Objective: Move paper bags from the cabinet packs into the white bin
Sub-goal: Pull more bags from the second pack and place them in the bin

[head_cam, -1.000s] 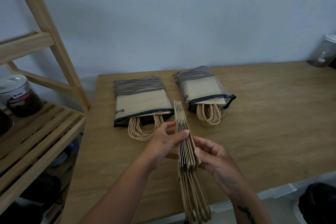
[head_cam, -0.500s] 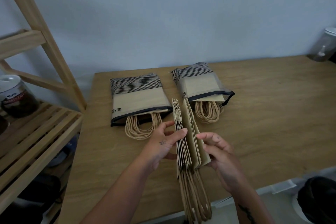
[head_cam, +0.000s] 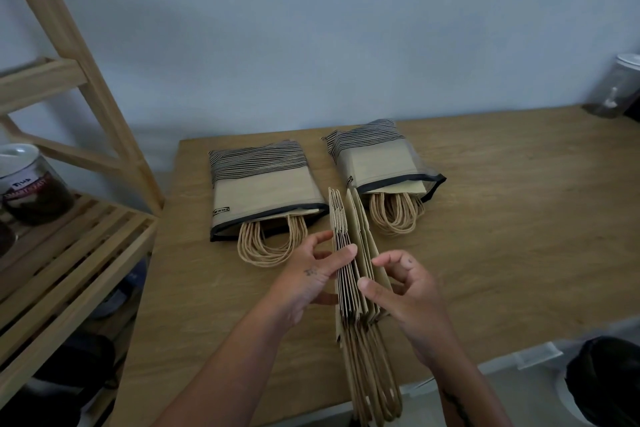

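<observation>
A stack of flat brown paper bags [head_cam: 349, 270] stands on edge between my hands over the wooden table [head_cam: 502, 225], its twisted handles hanging past the front edge. My left hand [head_cam: 311, 274] grips the stack from the left. My right hand [head_cam: 401, 291] pinches the rightmost bags, which fan away from the rest. Two striped packs lie flat behind: the left pack [head_cam: 263, 184] and the right pack [head_cam: 377, 156], each with bag handles sticking out. The edge of a white bin [head_cam: 530, 360] shows below the table's front edge.
A slatted wooden shelf [head_cam: 69, 263] stands at the left with a lidded jar [head_cam: 31, 184] on it. A clear container [head_cam: 620, 87] sits at the table's far right corner. A dark round object [head_cam: 609, 381] is at the lower right.
My right hand has peeled a few bags off the right side of the stack, so the stack fans open. Its fingers now curl onto those separated bags.
</observation>
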Demonstrator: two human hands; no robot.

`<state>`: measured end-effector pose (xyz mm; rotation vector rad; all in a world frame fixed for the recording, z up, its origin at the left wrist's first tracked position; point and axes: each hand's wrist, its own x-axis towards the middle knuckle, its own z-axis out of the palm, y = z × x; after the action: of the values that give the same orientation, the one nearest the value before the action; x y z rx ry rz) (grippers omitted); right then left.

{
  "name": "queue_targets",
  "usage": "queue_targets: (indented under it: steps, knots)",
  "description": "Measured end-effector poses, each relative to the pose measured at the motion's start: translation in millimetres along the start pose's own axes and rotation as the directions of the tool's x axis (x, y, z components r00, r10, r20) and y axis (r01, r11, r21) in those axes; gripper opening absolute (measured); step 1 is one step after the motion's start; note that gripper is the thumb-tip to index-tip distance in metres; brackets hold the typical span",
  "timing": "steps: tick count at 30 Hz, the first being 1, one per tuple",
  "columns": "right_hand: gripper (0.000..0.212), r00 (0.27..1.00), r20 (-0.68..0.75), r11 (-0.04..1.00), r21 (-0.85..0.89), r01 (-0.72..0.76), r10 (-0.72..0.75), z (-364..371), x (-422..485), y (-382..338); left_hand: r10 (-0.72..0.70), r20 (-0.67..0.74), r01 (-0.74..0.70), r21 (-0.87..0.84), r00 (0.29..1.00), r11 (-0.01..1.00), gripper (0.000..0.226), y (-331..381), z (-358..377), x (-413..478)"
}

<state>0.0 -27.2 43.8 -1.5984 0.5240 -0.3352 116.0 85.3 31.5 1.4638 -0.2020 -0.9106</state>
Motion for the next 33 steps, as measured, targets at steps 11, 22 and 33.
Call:
queue_targets:
  steps: [11, 22, 33]
  knots:
    - [0.022, 0.999, 0.025, 0.998, 0.052, -0.026, 0.025, -3, 2, -1, -0.012, 0.005, 0.012, -0.006, 1.0, 1.0, 0.094, -4, -1, 5]
    - [0.024, 0.998, 0.025, 0.994, 0.099, -0.053, 0.051, -3, 2, -2, -0.02, 0.014, 0.02, -0.021, 1.0, 1.0, 0.101, -8, -3, 9]
    - [0.046, 0.995, 0.093, 0.997, -0.066, 0.029, -0.023, -5, -2, -8, -0.01, 0.029, 0.011, -0.016, 1.0, 1.0, 0.085, -10, -3, 10]
